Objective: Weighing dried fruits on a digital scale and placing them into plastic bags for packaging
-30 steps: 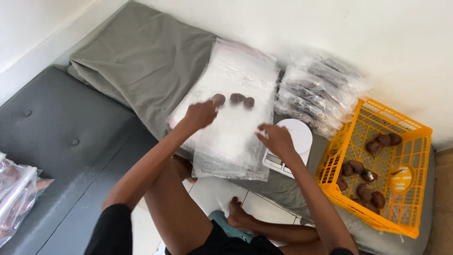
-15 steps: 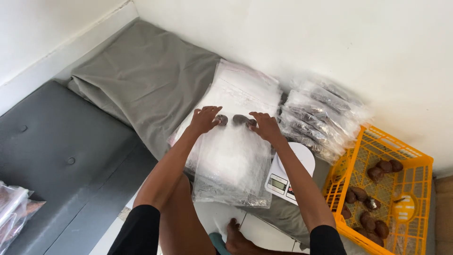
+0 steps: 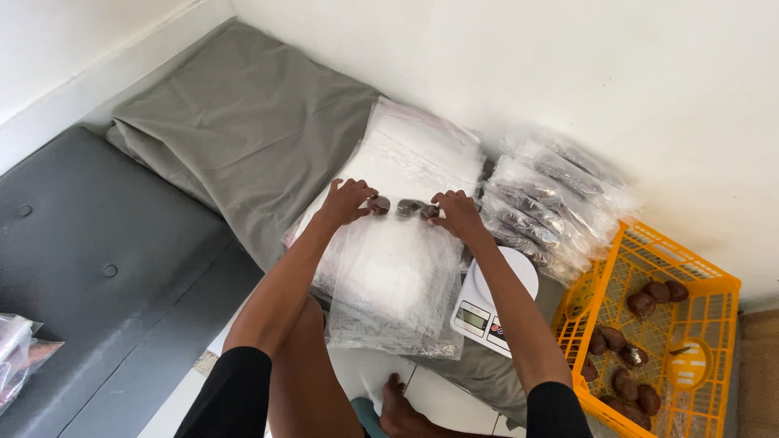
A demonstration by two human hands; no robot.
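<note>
Dark brown pieces (image 3: 408,207), three small lumps in a row, sit on top of a clear plastic bag (image 3: 398,259), itself the top of a stack of clear bags (image 3: 422,146). Cannot tell whether the lumps are inside the top bag or just on it. Left hand (image 3: 345,201) and right hand (image 3: 456,214) come in from either side, fingertips curled down onto the outer lumps and the film; both pinch or press there, not fully closed, nothing lifted. Symmetric hold likely keeps the slippery film flat and the lumps lined up near the bag's upper part. Forearms reach forward over a bare knee; black sleeves at the bottom edge.

White kitchen scale (image 3: 491,304) sits just right of the stack, touching its lower corner, close at hand under the right forearm. Filled bags (image 3: 552,195) of dark contents are piled beside the stack on the right, against the wall. Orange plastic crate (image 3: 698,284) further right holds more loose brown lumps, near the scale.

Surface: stack and scale rest on a grey cushion with a grey cloth (image 3: 235,122) spread over it; a dark grey tufted pad (image 3: 89,259) lies to the left. Another bag with dark contents (image 3: 16,357) pokes in at the left edge. White wall (image 3: 568,65) behind, white tiled floor (image 3: 365,381) below, a bare foot on it. Bright daylight, low floor-level setup.
</note>
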